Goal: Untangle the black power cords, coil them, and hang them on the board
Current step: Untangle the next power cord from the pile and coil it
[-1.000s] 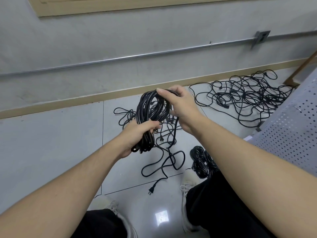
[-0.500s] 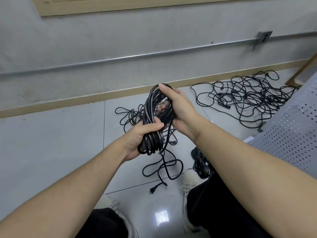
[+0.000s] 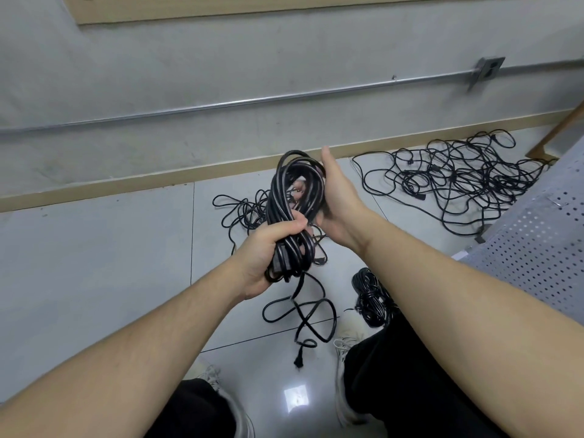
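The left hand point(image 3: 268, 248) is clenched around the lower part of a coiled black cord point(image 3: 295, 197), thumb across the front of the bundled loops, holding the coil upright in the air above the floor point(image 3: 94, 263). The right hand point(image 3: 338, 197) sits just beside it on the far side, palm pressed against the upper loops; its thumb points up and some fingertips show through the middle of the coil, so the fingers seem to wrap the back of the loops, though how tightly I cannot tell.

Below the left hand, the loose tail of the cord point(image 3: 303, 314) drops to the floor in a few slack loops and ends in a plug point(image 3: 298, 361) between the person's 2 shoes.

Behind the hands, a small tangle of cord point(image 3: 243, 210) lies on the tiles. Well off to the right of the right hand, near the wall, a larger tangled pile point(image 3: 458, 178) spreads over the floor. Under the right forearm, a finished coil point(image 3: 369, 295) rests beside the right shoe. A grey perforated board point(image 3: 543, 248) stands at the right edge, beyond the right arm.
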